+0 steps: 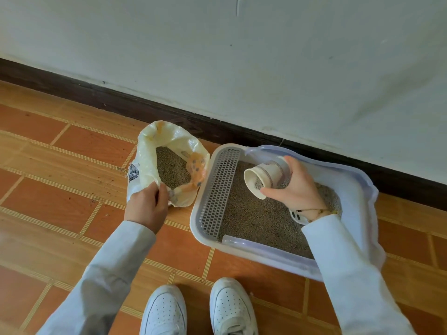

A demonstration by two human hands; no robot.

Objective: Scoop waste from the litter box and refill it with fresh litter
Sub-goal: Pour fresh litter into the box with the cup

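1. Over on the left, I am pinching the near rim of the litter bag (169, 163) with my left hand (146, 205), fingers closed on the plastic to keep the mouth open. The bag is standing on the tiled floor (60, 180), just beside the litter box (205, 238), with fresh litter showing inside. I am judging that if this pinch is slackening, the soft wall is folding in and the bag is tipping, spilling granules across the floor.

2. Between bag and box there is only a narrow gap, and the grated step (217, 189) is lining the box's left side. Any litter I am dropping too far left is falling through that grate or onto the tiles rather than into the bed.

3. Toward the right, my right hand (294, 187) is gripping a paper cup (263, 176), tilted on its side with its mouth facing left and down over the litter bed (256, 218). Some litter is showing inside the cup. Tipping it faster risks granules bouncing out over the rim.

4. Under my right wrist, a white slotted object, possibly the scoop (298, 217), is lying in the litter, mostly hidden. I am risking burying it, and my sleeve (338, 257) is hanging low enough to drag through the litter.
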